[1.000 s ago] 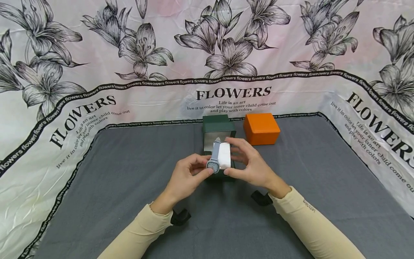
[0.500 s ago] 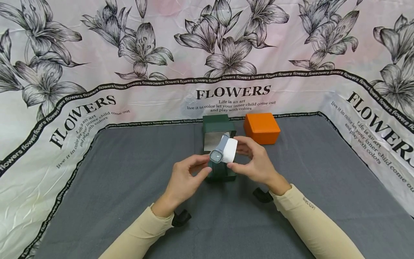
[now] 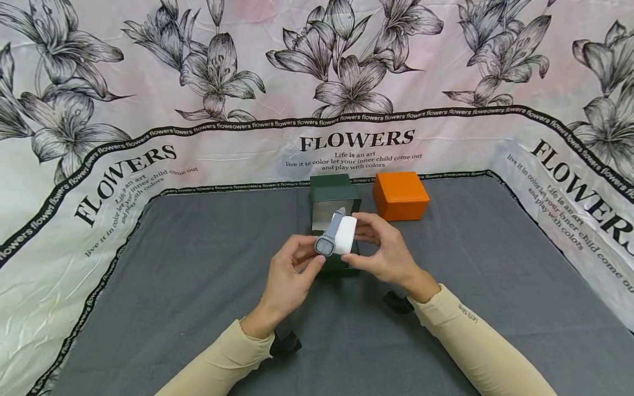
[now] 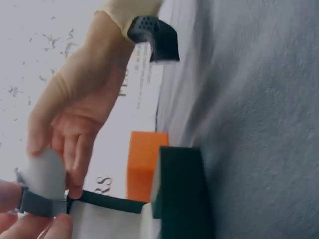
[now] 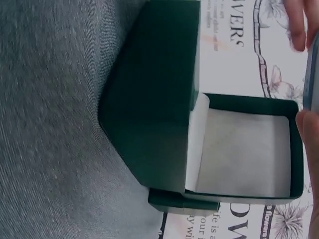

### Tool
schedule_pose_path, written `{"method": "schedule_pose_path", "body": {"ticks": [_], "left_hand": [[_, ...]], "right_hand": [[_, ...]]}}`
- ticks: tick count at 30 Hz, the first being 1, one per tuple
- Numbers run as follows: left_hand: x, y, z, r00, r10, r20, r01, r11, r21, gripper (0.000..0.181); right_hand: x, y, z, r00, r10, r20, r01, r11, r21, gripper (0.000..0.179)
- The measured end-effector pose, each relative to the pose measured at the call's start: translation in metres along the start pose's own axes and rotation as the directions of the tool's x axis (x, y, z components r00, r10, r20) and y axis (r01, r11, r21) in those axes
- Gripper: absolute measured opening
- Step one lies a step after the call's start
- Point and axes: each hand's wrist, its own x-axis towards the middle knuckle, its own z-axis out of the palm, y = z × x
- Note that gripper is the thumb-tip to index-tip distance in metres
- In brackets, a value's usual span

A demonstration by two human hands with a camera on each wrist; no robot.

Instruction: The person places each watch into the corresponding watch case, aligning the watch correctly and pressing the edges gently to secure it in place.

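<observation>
A wristwatch [image 3: 324, 246] with a squarish face and a blue-grey strap is held up over the open green box [image 3: 335, 188], alongside a white cushion [image 3: 345, 235]. My left hand [image 3: 292, 272] pinches the watch near its face, between thumb and fingers. From the other side my right hand [image 3: 383, 250] grips the cushion, thumb at its lower end and fingers behind it. In the left wrist view the strap [image 4: 37, 203] lies against the cushion [image 4: 47, 174]. The right wrist view catches only the watch's edge [image 5: 311, 79].
The green box has its lid [image 5: 249, 149] raised, showing a pale lining. An orange box [image 3: 401, 196] stands to its right near the back. Grey cloth [image 3: 198, 264] covers the table, and a flower-printed cloth [image 3: 238, 159] rises behind it.
The watch and cushion rose and shifted right, then came back left and slightly down. My left thumb and fingers have closed in on the watch again. Both boxes stayed put.
</observation>
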Motion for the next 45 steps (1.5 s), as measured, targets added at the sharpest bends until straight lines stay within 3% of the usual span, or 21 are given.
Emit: {"method": "schedule_pose_path", "body": {"ticks": [5,10,16,21,25,30,32,34,38,45], "left_hand": [[-0.002,-0.020,0.002,0.996,-0.090,0.001,0.090,0.991,-0.099,0.034],[-0.004,-0.022,0.002,0.997,-0.083,0.005,0.083,0.991,-0.102,0.036],[-0.005,-0.019,0.004,0.988,-0.147,0.044,0.152,0.979,-0.133,0.038],[0.000,-0.018,0.000,0.991,-0.106,0.077,0.115,0.987,-0.113,0.032],[0.011,-0.015,-0.016,0.985,-0.070,0.160,0.087,0.991,-0.101,0.035],[0.020,0.002,-0.036,0.935,-0.119,0.334,0.154,0.985,-0.082,0.074],[0.022,0.009,-0.040,0.915,-0.146,0.375,0.180,0.982,-0.057,0.081],[0.022,0.010,-0.042,0.905,-0.154,0.396,0.184,0.982,-0.037,0.082],[0.022,0.010,-0.042,0.903,-0.134,0.408,0.160,0.987,-0.029,0.083],[0.024,0.005,-0.041,0.917,-0.089,0.389,0.103,0.995,-0.016,0.087]], "right_hand": [[-0.004,0.013,0.007,0.999,-0.003,-0.036,0.002,1.000,-0.015,0.075],[-0.010,0.033,0.013,0.996,0.017,-0.085,-0.015,1.000,0.024,0.080],[-0.012,0.037,0.019,0.995,0.005,-0.102,-0.002,0.999,0.035,0.078],[-0.010,0.039,0.015,1.000,0.028,-0.013,-0.026,0.992,0.120,0.077],[-0.008,0.035,0.005,0.993,0.086,0.084,-0.100,0.977,0.191,0.076],[-0.003,0.009,-0.001,0.975,0.097,0.198,-0.130,0.978,0.163,0.074],[-0.001,-0.001,-0.001,0.971,0.082,0.224,-0.117,0.982,0.149,0.074],[0.000,-0.005,-0.001,0.970,0.060,0.237,-0.097,0.984,0.147,0.073],[0.002,-0.008,-0.003,0.968,0.034,0.249,-0.072,0.987,0.144,0.074],[0.002,-0.009,-0.003,0.964,0.028,0.264,-0.058,0.992,0.108,0.076]]}}
